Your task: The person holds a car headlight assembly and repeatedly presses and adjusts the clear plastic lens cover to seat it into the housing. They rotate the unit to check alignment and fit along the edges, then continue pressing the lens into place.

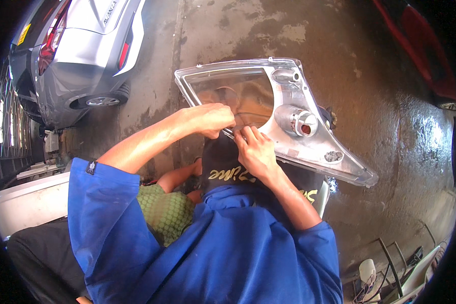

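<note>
A car headlight (287,149) with a silver bezel, two round lamp openings and a clear see-through part lies across my lap, its pointed end toward the right. My left hand (217,119) is closed in a fist at the headlight's near edge; whatever it grips is hidden by the fingers. Just to its right, my right hand (256,150) has its fingers bent and pressed against the same edge, holding the headlight there. The two hands almost touch. Below the headlight, dark cloth (223,161) with yellow lettering covers my lap.
A silver car (86,55) stands at the far left, a red vehicle (420,50) at the far right. Beside my left arm are another person's green patterned clothing (164,210) and bare leg. Metal-legged items with cables (390,268) sit at lower right. The concrete floor (370,121) looks wet.
</note>
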### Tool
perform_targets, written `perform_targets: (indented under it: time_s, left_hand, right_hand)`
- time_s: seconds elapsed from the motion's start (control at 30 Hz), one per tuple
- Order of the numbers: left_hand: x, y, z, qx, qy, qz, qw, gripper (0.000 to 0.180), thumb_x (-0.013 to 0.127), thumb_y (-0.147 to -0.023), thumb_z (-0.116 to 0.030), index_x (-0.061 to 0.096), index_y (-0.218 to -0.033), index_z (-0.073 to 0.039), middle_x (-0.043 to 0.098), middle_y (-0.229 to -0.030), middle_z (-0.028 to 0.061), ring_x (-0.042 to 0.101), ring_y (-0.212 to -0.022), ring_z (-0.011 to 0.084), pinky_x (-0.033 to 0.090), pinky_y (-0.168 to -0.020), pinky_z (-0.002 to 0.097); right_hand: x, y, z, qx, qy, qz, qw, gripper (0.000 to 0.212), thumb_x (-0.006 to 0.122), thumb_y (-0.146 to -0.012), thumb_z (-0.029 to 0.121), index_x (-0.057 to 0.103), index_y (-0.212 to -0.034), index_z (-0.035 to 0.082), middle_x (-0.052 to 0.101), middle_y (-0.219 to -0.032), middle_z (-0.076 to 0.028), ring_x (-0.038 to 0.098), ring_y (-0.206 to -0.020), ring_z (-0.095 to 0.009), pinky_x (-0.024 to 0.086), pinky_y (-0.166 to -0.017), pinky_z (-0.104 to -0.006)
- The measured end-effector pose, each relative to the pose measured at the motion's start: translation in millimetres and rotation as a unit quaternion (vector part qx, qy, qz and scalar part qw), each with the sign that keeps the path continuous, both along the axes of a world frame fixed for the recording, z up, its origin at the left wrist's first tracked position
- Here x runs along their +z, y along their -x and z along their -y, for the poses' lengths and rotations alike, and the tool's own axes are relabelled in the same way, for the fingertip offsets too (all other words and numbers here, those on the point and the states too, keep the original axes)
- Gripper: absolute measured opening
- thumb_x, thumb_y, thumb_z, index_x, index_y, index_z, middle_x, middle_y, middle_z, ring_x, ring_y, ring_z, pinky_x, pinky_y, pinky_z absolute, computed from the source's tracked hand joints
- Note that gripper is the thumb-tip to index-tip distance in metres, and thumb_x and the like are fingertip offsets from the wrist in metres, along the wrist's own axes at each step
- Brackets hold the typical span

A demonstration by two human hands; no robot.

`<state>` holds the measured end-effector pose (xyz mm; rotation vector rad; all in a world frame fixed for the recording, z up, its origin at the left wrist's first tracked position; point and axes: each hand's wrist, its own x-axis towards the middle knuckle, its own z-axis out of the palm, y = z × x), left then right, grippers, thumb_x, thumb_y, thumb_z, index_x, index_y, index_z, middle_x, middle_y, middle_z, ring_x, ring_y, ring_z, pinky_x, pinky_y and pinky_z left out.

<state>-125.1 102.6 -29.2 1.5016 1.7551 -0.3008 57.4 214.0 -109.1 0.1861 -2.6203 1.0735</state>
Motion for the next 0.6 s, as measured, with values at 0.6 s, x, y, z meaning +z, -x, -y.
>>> perform_targets:
  time_s: [0.6]
  left_hand:
    - [-12.2,1.8,5.8,-0.015,0.003,0.006,1.0,0.016,0.064,-0.07,-0.001,0.069,-0.086,0.002,0.069,-0.092,0.0196,0.065,-0.098,0.0406,0.053,-0.086,0.0489]
  right_hand:
    - [-3.8,1.0,0.4,-0.004,-0.005,-0.007,1.0,0.037,0.066,-0.075,0.009,0.065,-0.112,0.001,0.059,-0.097,-0.009,0.062,-0.093,-0.026,0.056,-0.073,-0.0397]
